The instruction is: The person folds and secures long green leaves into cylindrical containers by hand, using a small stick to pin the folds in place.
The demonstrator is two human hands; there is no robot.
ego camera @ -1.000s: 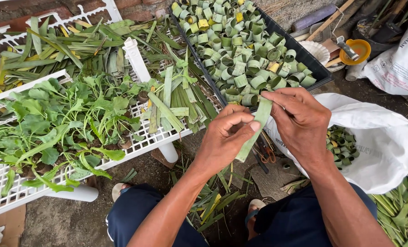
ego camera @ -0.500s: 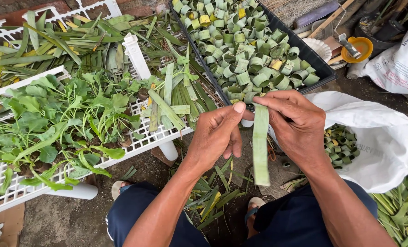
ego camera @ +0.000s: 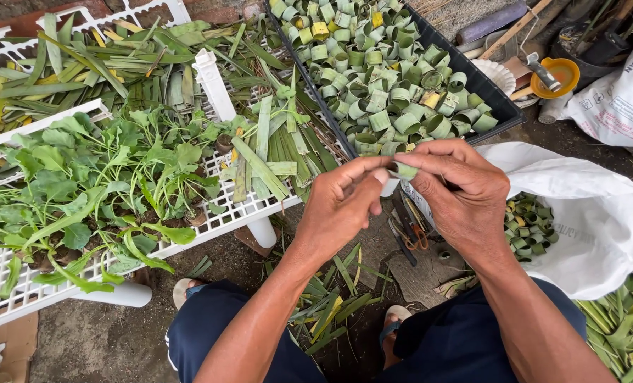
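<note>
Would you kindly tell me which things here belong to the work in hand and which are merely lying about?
In use:
- left hand and right hand, pinching a green leaf strip
- black tray of leaf rings
- white sack holding more rings
- cut leaf strips

Lying about:
- leafy plants
- orange bowl
- white rack

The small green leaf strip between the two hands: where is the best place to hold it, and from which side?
Pinch the small green leaf strip across its flat faces, from above. It is thin, and both hands, left hand and right hand, already cover most of it.
</note>
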